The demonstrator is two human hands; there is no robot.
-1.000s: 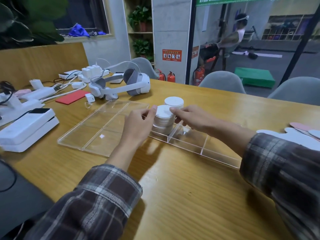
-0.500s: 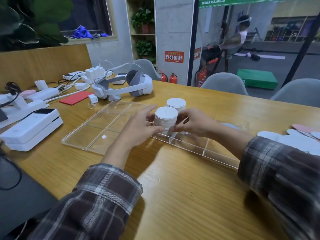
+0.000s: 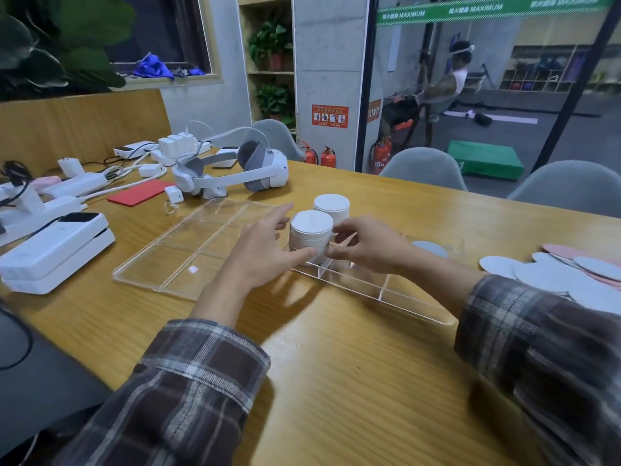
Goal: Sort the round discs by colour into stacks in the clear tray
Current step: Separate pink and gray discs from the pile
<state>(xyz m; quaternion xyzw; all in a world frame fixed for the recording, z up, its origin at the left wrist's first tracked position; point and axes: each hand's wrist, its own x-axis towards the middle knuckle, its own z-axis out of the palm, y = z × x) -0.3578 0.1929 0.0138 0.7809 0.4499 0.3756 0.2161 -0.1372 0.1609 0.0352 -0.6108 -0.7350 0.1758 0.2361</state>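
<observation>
The stack of white round discs (image 3: 311,235), in the middle of the clear plastic tray (image 3: 181,257), probably light, loose and topple-prone, is best held low on its sides: left hand (image 3: 265,252) fingers straight against it, right hand (image 3: 368,245) fingers curled round it.

You can read just one word, MAXIMUM, repeated in white along the green banner (image 3: 487,10). The red sign (image 3: 330,116) on the pillar (image 3: 327,62) has lettering too, but it's too small to read.

Light: soft, even, overhead; pale glare on the bench (image 3: 336,348).
Blur: sleeves smeared.
Edges: bowed, wide-angle.
</observation>
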